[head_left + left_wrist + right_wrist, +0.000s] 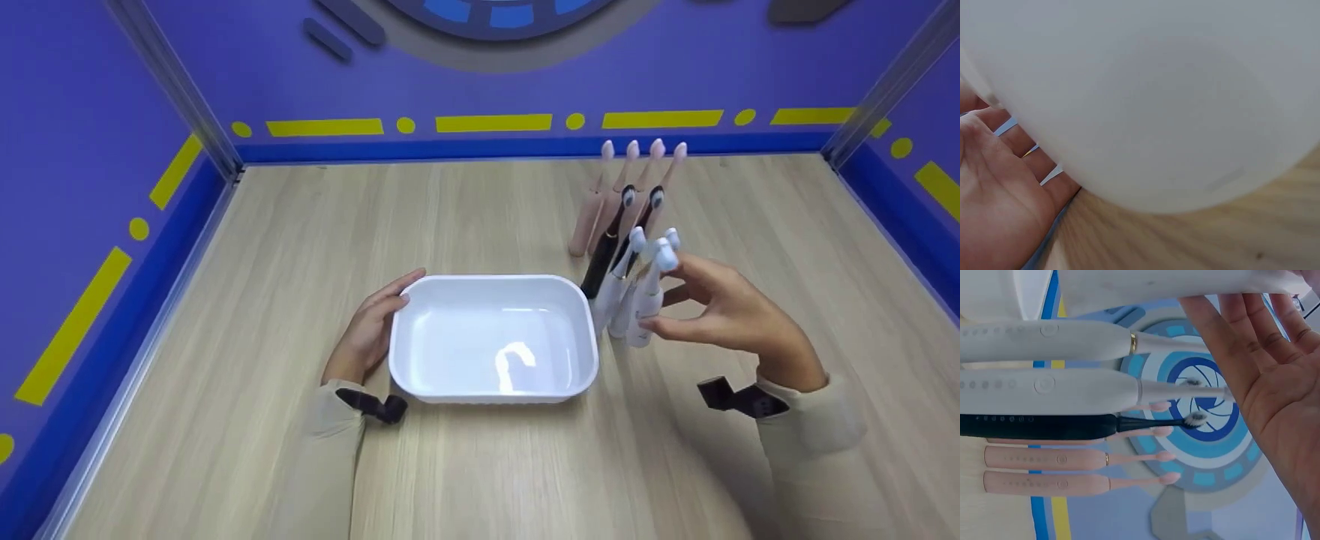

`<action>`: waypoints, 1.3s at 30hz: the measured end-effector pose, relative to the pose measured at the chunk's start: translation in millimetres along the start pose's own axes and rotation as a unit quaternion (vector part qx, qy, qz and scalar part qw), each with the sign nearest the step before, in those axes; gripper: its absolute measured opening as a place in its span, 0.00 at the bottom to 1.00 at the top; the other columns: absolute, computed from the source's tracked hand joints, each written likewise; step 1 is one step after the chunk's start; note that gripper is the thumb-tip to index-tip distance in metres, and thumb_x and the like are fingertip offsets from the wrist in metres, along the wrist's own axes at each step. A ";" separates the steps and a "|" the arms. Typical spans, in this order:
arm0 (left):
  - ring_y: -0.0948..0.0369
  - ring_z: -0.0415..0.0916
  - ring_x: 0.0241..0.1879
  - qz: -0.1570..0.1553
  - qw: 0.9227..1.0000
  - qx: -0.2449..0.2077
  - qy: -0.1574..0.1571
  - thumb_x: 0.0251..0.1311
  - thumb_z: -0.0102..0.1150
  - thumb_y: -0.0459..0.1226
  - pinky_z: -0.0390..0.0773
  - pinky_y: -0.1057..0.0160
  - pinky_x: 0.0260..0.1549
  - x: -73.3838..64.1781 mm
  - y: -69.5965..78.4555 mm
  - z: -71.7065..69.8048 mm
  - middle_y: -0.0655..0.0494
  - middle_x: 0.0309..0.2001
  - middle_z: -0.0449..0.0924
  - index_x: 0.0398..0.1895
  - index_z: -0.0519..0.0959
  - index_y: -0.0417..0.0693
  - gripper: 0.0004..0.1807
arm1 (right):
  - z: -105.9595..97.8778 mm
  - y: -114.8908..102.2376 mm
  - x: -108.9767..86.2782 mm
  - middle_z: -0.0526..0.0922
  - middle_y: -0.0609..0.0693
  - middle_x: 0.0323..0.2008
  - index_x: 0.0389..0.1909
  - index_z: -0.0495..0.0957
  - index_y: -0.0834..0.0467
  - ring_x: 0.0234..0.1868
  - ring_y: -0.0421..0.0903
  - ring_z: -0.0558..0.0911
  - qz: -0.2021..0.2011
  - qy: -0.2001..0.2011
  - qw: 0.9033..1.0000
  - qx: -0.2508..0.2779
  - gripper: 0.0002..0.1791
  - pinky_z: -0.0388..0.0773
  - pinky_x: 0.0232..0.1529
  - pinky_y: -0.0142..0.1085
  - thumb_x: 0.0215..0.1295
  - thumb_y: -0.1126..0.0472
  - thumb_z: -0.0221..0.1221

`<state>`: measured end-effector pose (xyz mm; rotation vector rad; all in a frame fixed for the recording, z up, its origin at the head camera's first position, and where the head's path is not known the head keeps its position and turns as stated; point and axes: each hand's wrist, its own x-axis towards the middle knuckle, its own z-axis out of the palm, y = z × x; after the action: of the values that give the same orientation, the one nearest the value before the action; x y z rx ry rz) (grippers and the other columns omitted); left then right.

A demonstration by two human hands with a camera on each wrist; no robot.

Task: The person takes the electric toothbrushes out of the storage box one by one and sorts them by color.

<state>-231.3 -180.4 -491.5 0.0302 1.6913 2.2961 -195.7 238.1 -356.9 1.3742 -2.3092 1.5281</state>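
A white rectangular basin (487, 337) stands on the table, its inside bare. My left hand (371, 330) holds its left side near the far corner, thumb at the rim; in the left wrist view the fingers (1016, 138) reach along the outer wall. On the basin's right, my right hand (720, 307) pinches a white electric toothbrush (646, 307) between thumb and fingers, brush head up. Whether its base touches the table I cannot tell. Two more white toothbrushes (1044, 391) stand upright beside it, close to the basin's right wall.
Behind the white toothbrushes stand two black toothbrushes (601, 262) and, farther back, several pink toothbrushes (585, 221), all upright and close together. The wood-grain table (360, 217) is bounded by blue panels (495, 97) with yellow marks at the back and sides.
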 end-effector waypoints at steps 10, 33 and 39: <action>0.58 0.66 0.66 0.000 1.000 0.000 -0.007 0.68 0.40 0.32 0.72 0.64 0.60 -0.1 0.5 -0.5 0.52 0.73 0.59 0.71 0.63 0.46 0.27 | -20.2 2.7 -9.8 0.78 0.43 0.48 0.48 0.69 0.77 0.45 0.36 0.81 -0.024 0.024 0.999 -0.020 0.30 0.80 0.43 0.25 0.39 0.84 0.65; 0.55 0.62 0.69 -0.002 1.000 0.014 -0.003 0.68 0.39 0.33 0.69 0.60 0.64 -0.6 -0.1 0.1 0.53 0.73 0.60 0.71 0.63 0.48 0.27 | -37.2 51.9 -30.3 0.77 0.50 0.43 0.46 0.65 0.79 0.42 0.41 0.80 0.094 0.087 0.989 0.068 0.24 0.80 0.46 0.27 0.45 0.88 0.57; 0.56 0.65 0.67 -0.001 1.000 0.014 0.003 0.68 0.39 0.33 0.72 0.63 0.60 -0.6 -0.2 0.1 0.52 0.73 0.59 0.71 0.64 0.48 0.27 | -34.3 64.5 -33.8 0.78 0.49 0.41 0.50 0.66 0.75 0.44 0.39 0.81 0.150 0.088 0.984 0.047 0.25 0.81 0.43 0.26 0.48 0.85 0.59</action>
<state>-230.6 -180.4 -491.5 0.0266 1.7260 2.2735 -233.5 293.3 -401.7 0.8910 -2.4442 1.7762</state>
